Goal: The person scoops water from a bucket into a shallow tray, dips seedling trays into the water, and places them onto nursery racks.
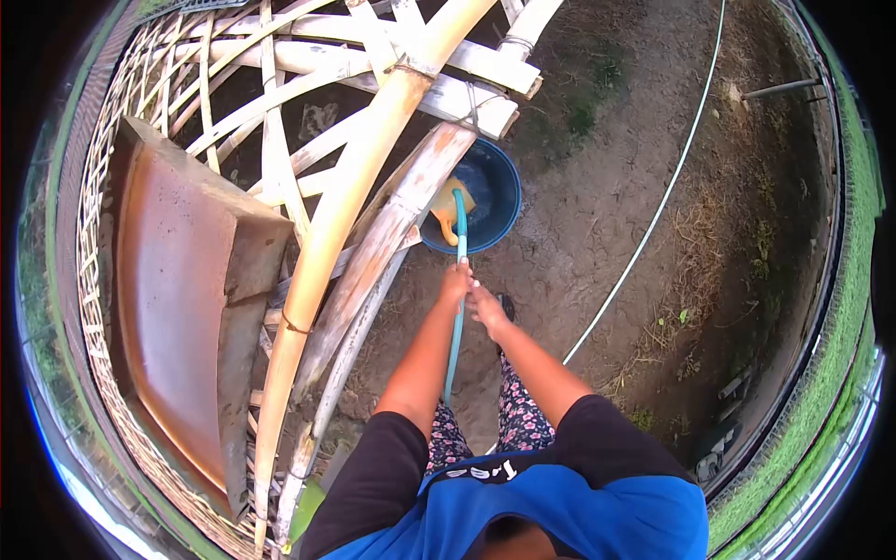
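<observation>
A teal hose [461, 224] runs up from between my legs into a dark blue tub [504, 219] on the ground. My left hand [455, 282] is closed around the hose just below the tub's near rim. Right beside it, my right hand [485, 306] has loosely bent fingers, their tips close to or touching the left hand; I see nothing held in it. Inside the tub sits a yellow-orange dipper [448, 201] with a curved handle, and the hose's end lies over it. Bamboo poles partly cover the tub's left side.
A bamboo lattice fence [345, 215] stands along my left, its thick poles close to my left arm. Behind it is a concrete trough [187, 308] with brownish contents. A thin pale hose [658, 219] stretches across the bare soil [597, 187] on the right.
</observation>
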### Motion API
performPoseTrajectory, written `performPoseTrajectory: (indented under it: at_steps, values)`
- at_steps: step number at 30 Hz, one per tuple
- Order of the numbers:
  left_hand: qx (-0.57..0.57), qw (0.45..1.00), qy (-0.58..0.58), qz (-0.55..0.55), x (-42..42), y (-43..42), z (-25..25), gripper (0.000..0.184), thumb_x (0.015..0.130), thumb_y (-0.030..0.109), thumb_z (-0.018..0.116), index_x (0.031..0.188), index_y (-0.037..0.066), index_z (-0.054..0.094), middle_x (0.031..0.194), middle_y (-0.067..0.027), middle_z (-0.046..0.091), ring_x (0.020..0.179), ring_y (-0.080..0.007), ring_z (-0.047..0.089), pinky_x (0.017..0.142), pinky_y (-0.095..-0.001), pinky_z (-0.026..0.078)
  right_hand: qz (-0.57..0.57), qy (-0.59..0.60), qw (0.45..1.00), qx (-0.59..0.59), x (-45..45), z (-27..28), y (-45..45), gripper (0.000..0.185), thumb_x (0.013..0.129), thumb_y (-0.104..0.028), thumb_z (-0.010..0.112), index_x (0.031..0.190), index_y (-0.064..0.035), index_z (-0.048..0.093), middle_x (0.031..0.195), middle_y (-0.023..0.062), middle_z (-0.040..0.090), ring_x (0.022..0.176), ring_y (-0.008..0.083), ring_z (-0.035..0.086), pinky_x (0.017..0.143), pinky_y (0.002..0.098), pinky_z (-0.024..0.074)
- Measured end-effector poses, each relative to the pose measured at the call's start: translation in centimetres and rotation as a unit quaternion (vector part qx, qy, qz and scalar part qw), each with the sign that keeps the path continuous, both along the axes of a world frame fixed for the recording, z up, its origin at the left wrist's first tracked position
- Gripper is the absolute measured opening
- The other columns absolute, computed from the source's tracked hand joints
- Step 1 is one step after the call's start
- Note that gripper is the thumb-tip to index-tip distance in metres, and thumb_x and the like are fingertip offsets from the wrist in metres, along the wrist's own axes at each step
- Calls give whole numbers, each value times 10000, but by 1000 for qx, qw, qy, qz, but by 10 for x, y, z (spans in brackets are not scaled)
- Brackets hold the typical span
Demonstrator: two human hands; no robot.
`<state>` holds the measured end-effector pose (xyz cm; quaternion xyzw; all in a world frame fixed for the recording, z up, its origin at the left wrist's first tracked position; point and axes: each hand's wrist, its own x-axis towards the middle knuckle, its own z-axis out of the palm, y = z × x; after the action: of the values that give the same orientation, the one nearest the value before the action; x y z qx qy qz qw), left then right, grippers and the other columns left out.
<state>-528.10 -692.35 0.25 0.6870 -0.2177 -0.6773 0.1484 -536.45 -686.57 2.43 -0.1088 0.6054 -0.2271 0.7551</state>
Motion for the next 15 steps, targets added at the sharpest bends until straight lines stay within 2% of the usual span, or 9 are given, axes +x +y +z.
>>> performPoseTrajectory:
  at_steps: [2, 3, 5, 8, 10, 11, 12, 14, 15]
  values:
    - [45, 998, 15, 33, -9, -33, -14, 407, 817, 471, 396, 737, 78, 464, 581, -6, 443, 489, -106, 432, 419, -256, 359, 53, -7, 998, -46, 13, 1, 18, 543, 852, -486, 247, 1235, -102, 270, 965, 56, 476, 845, 199, 447, 791, 400, 323]
    - [58, 997, 22, 35, -11, -50, -17, 408, 817, 470, 399, 775, 71, 474, 604, -16, 458, 520, -120, 450, 445, -266, 375, 41, 54, 994, -88, 27, -39, 39, 446, 863, -430, 283, 1106, -78, 407, 870, 68, 512, 829, 143, 483, 770, 295, 351]
    - [82, 995, 37, 39, -15, -80, -26, 422, 816, 468, 404, 849, 57, 493, 651, -35, 487, 582, -148, 486, 498, -286, 408, 71, 102, 985, -123, 24, -29, 29, 398, 867, -399, 303, 1017, -56, 440, 734, 57, 521, 720, 129, 499, 688, 281, 384]
    - [-142, 977, -158, 36, -14, -97, -73, 473, 817, 437, 422, 1048, 26, 468, 898, -113, 503, 802, -220, 511, 666, -328, 434, 93, 130, 978, -132, 21, -40, -23, 355, 865, -377, 327, 925, -49, 448, 656, 45, 525, 639, 131, 517, 581, 300, 409]
    - [-183, 947, -263, -12, -24, -97, -24, 509, 818, 411, 430, 1141, 20, 403, 1055, -150, 421, 936, -254, 457, 774, -334, 393, 56, 153, 978, -131, 15, -59, -66, 328, 861, -362, 349, 851, -46, 438, 625, 48, 524, 567, 148, 521, 508, 334, 409]
    - [-203, 927, -313, -37, -26, -91, -3, 536, 818, 399, 434, 1188, 17, 371, 1134, -168, 380, 1003, -271, 430, 828, -338, 373, 62, 122, 989, -59, 8, -69, -91, 326, 858, -366, 356, 871, -53, 443, 627, 54, 527, 552, 164, 524, 500, 345, 414]
    - [-213, 940, -266, -19, -19, -80, -7, 533, 816, 383, 439, 1195, 15, 366, 1206, -179, 291, 1049, -274, 397, 855, -341, 353, 67, 89, 994, 10, 1, -79, -118, 324, 855, -370, 362, 890, -60, 449, 629, 59, 530, 537, 180, 528, 493, 356, 419]
    - [-177, 951, -252, -15, -6, -51, -7, 511, 823, 368, 438, 1169, -6, 398, 1156, -183, 366, 1056, -256, 401, 884, -323, 325, 52, 66, 991, 102, -11, -106, -158, 349, 837, -412, 373, 947, -92, 462, 638, 96, 531, 512, 228, 529, 526, 408, 444]
    - [-185, 961, -200, 38, -4, -33, -2, 488, 824, 358, 427, 1132, -21, 426, 1129, -195, 381, 1041, -286, 397, 884, -342, 310, 11, 58, 993, 103, -15, -118, -171, 357, 835, -413, 373, 938, -83, 459, 647, 96, 528, 516, 224, 531, 523, 417, 438]
